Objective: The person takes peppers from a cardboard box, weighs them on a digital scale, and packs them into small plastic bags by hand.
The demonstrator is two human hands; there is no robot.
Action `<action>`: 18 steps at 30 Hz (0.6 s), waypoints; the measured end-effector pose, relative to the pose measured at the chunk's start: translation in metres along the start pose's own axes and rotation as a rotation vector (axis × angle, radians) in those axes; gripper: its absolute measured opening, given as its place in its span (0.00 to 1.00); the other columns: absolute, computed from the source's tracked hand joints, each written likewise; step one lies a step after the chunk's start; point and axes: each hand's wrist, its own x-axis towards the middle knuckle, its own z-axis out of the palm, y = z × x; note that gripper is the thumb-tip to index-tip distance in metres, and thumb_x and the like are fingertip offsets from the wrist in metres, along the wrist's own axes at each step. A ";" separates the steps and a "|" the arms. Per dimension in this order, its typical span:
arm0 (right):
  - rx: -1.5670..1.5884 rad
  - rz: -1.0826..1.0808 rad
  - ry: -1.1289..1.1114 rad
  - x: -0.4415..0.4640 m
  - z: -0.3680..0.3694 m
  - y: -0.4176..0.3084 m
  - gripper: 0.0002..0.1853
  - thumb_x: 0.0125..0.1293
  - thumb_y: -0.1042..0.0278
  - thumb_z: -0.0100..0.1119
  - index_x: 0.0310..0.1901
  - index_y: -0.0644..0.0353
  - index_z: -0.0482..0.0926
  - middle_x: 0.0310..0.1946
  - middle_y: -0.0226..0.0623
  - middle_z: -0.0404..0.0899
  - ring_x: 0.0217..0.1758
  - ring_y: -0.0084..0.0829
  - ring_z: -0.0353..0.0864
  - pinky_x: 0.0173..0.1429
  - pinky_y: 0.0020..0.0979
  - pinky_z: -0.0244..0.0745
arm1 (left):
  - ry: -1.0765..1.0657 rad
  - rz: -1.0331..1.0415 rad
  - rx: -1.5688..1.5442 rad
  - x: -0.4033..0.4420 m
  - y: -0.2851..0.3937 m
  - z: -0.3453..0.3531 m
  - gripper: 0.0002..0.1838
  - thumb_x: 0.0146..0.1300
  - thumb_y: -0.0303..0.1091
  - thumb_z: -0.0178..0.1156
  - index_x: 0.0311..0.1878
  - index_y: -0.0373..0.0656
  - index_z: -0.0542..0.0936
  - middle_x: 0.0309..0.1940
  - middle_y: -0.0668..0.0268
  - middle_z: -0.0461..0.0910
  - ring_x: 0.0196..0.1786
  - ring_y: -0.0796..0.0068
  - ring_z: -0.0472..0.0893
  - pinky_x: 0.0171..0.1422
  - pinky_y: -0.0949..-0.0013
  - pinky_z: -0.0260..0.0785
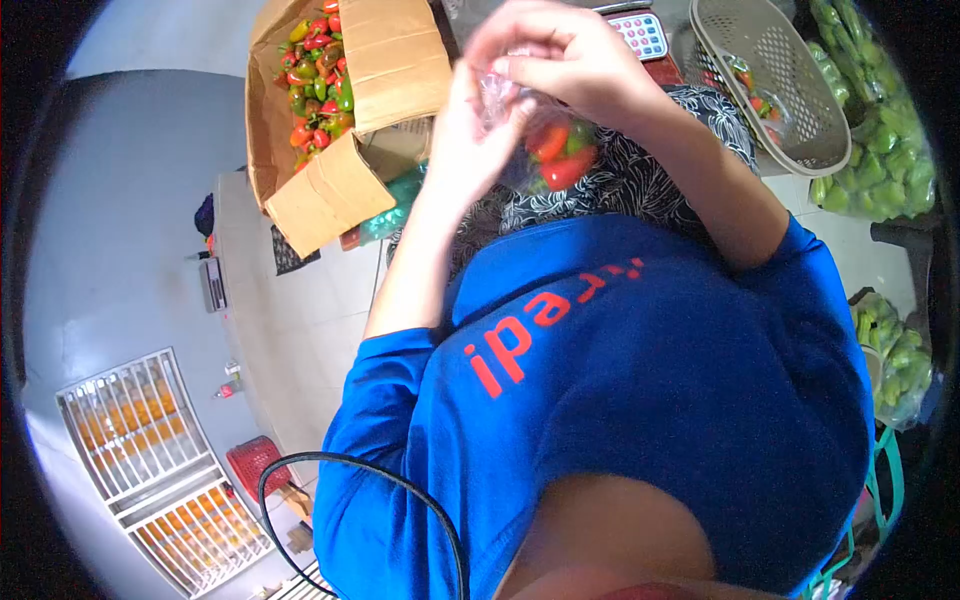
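Observation:
Red and green peppers (565,165) sit in a clear plastic bag (497,98) above my lap, over a black-and-white patterned cloth. My left hand (478,135) is closed around the gathered neck of the bag, thumb towards the peppers. From above, my right hand (565,60) pinches the twisted plastic close to the left one; its fingers are partly blurred. To the left, an open cardboard box (400,70) holds many loose red, green and yellow peppers (322,85).
A beige perforated basket (835,130) at upper right contains bagged peppers. Beside it lie bags of green vegetables (890,155), with another bag (900,360) lower down. A white keypad device (642,36) sits beyond my right hand. A red basket (252,462) stands lower left.

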 end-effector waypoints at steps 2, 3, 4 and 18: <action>0.034 -0.122 0.061 0.004 0.001 0.028 0.22 0.54 0.69 0.59 0.52 0.62 0.73 0.47 0.36 0.76 0.45 0.23 0.77 0.49 0.24 0.73 | 0.058 0.004 -0.006 0.004 0.012 -0.007 0.24 0.56 0.22 0.59 0.55 0.39 0.63 0.47 0.60 0.72 0.52 0.73 0.73 0.57 0.69 0.68; 0.057 -0.180 0.091 0.007 0.003 0.046 0.28 0.53 0.66 0.62 0.56 0.65 0.69 0.47 0.35 0.75 0.47 0.24 0.76 0.52 0.26 0.72 | 0.071 0.005 -0.095 0.005 0.016 -0.008 0.19 0.58 0.23 0.59 0.51 0.39 0.66 0.46 0.61 0.73 0.49 0.74 0.75 0.52 0.72 0.70; 0.213 -0.275 -0.057 0.017 0.006 0.063 0.43 0.49 0.59 0.68 0.64 0.65 0.58 0.54 0.36 0.71 0.58 0.26 0.70 0.59 0.31 0.68 | 0.074 0.059 -0.093 0.007 0.017 -0.007 0.21 0.57 0.21 0.59 0.53 0.40 0.66 0.44 0.61 0.75 0.47 0.76 0.76 0.51 0.73 0.70; -0.206 -0.032 -0.481 0.010 0.048 0.128 0.20 0.67 0.53 0.48 0.28 0.60 0.81 0.22 0.37 0.80 0.28 0.32 0.79 0.38 0.33 0.72 | 0.379 -0.184 -0.485 -0.001 0.006 -0.017 0.16 0.61 0.26 0.58 0.51 0.43 0.68 0.23 0.75 0.69 0.20 0.84 0.65 0.26 0.78 0.58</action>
